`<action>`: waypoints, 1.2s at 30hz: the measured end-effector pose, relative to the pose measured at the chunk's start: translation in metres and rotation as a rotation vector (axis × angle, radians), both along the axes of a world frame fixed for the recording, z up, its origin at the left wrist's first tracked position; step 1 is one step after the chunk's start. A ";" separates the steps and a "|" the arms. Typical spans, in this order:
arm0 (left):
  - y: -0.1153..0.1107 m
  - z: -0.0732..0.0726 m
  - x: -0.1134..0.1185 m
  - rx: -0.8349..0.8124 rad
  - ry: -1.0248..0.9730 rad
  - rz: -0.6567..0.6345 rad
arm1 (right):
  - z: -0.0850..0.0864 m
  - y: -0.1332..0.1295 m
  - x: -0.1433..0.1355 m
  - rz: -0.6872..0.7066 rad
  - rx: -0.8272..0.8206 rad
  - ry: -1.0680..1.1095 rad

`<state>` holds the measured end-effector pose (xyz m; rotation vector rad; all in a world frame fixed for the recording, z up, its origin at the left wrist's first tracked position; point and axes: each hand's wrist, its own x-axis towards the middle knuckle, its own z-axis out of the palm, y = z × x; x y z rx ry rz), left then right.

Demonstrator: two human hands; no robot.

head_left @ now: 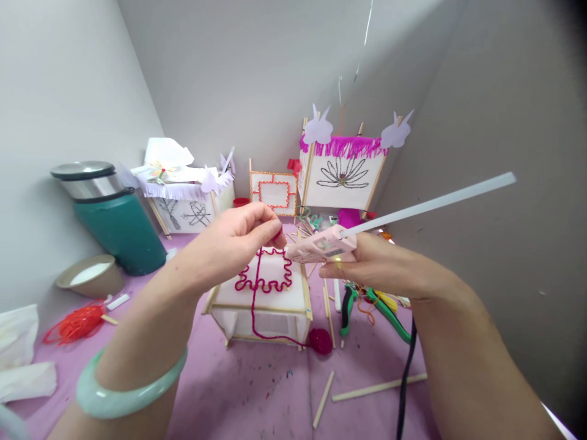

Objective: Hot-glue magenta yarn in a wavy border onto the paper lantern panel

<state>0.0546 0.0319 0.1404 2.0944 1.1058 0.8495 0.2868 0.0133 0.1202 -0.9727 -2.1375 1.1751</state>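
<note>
My right hand (385, 266) is wrapped round a pale pink hot glue gun (323, 244), with a long white glue stick (431, 203) poking out of its back end. Its nozzle points left toward the fingers of my left hand (247, 229), which pinch the dark red yarn (255, 299). Below both hands stands a small wooden-framed lantern (279, 302) with white panels. A wavy outline of the same yarn lies on its top panel. From there a strand runs down the front to a small yarn ball (320, 341) at the lantern's right corner.
Green-handled pliers (387, 315) and loose wooden sticks (367, 388) lie to the right, near the glue gun's black cord (406, 379). A teal bottle (119, 226), a bowl (92, 275) and red string (76, 322) are at left. Decorated lanterns (343, 174) stand behind.
</note>
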 end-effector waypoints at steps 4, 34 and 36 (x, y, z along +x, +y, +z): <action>0.000 -0.001 0.000 -0.008 0.013 0.006 | 0.001 -0.001 -0.003 -0.016 -0.035 -0.002; 0.057 0.001 0.030 -0.123 0.144 -0.066 | 0.008 -0.013 -0.003 -0.182 0.180 -0.194; 0.058 0.003 0.032 -0.160 0.156 -0.084 | 0.008 -0.014 -0.003 -0.154 0.169 -0.170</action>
